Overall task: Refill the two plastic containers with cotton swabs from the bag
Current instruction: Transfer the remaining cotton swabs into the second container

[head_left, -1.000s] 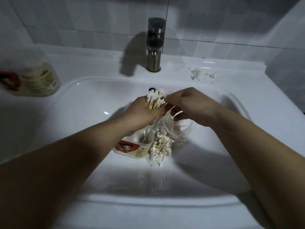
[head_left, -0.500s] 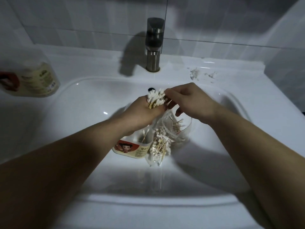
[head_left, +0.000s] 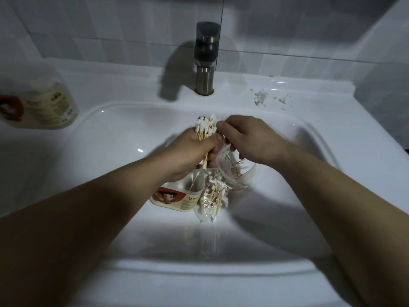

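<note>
Over the white sink [head_left: 115, 138], the left hand [head_left: 190, 151] is clamped around a bundle of cotton swabs [head_left: 205, 127]. The bundle stands roughly upright in the fist, with its white tips fanned out above the thumb and a few wooden stems poking out below. The right hand [head_left: 250, 140] reaches in from the other side with its fingers curled. Its thumb and forefinger pinch at the tips at the top of the bundle, so the two hands touch there.

Just below the hands, a clear plastic bag [head_left: 214, 196] hangs down into the basin with many swabs lying loose inside. It is not clear which fingers hold it.

A labelled container [head_left: 177, 197] with a red cartoon picture sits in the basin beside the bag, under the left wrist, with a couple of swabs standing in it. A clear container [head_left: 243, 173] lies under the right hand with a few swabs in it, and its edges blur into the bag.

A dark metal tap [head_left: 205, 58] stands on the ledge behind. A pale bottle [head_left: 46, 103] rests on the ledge at the far left, and white scraps [head_left: 261, 98] lie on the ledge to the right of the tap.
</note>
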